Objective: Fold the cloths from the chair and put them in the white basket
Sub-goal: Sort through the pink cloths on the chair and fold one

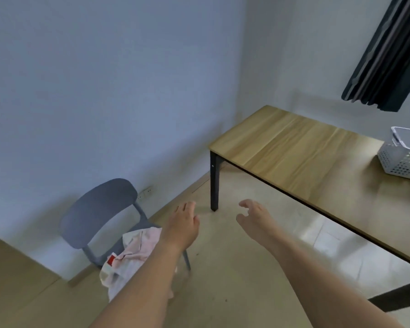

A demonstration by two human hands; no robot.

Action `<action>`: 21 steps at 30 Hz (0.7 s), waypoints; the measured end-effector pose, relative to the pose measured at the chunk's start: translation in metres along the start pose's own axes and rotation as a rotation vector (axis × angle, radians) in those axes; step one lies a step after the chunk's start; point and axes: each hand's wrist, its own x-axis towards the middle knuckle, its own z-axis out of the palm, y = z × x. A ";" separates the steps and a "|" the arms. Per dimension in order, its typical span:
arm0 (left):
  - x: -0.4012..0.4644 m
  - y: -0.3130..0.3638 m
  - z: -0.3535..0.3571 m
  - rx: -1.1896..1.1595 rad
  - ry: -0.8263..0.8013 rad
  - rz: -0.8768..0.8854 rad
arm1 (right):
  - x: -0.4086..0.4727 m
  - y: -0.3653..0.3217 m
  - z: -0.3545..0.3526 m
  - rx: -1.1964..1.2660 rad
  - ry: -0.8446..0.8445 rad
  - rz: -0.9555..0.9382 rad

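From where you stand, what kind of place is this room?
Probably a plain room in a home, though I cannot be sure. It has a grey chair with crumpled cloths on its seat, a wooden table holding a white basket, and a dark curtain by the wall.

The left forearm [149, 271] covers the near part of the cloths [133, 249] and most of the chair [100, 209] seat, so their number cannot be told. The white basket [402, 157], near the table's [294, 150] right end, is cut by the right picture edge, its inside hidden. The table's near end also runs off there. The curtain [386, 58] is cut at the top right corner.
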 end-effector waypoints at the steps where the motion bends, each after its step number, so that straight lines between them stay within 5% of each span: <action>1: 0.003 -0.021 -0.006 -0.006 0.009 -0.012 | 0.005 -0.013 0.015 0.000 -0.018 0.002; 11: 0.017 -0.227 -0.036 0.034 -0.186 -0.053 | 0.034 -0.138 0.168 0.018 -0.130 0.101; 21: 0.032 -0.324 -0.016 0.025 -0.357 -0.049 | 0.081 -0.156 0.271 0.138 -0.283 0.185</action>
